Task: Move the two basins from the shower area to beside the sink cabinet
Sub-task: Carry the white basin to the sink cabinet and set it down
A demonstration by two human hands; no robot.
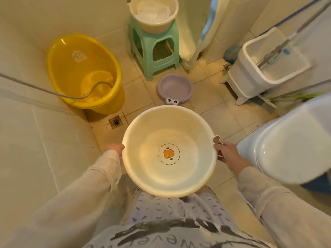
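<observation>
I hold a cream basin (152, 167) with an orange duck print in its bottom, level in front of my waist. My left hand (116, 149) grips its left rim and my right hand (227, 153) grips the right rim by a small shaped tab. Just beyond it, a small purple basin (175, 87) with cartoon eyes on its handle sits on the tiled floor. Neither hand touches the purple basin.
A yellow tub (71, 68) with a shower hose (44, 90) trailing into it stands at the left wall. A green stool (154, 51) carries a cream basin (154, 13). A floor drain (116, 122), a white mop bucket (265, 65) and a toilet (290, 149) sit around.
</observation>
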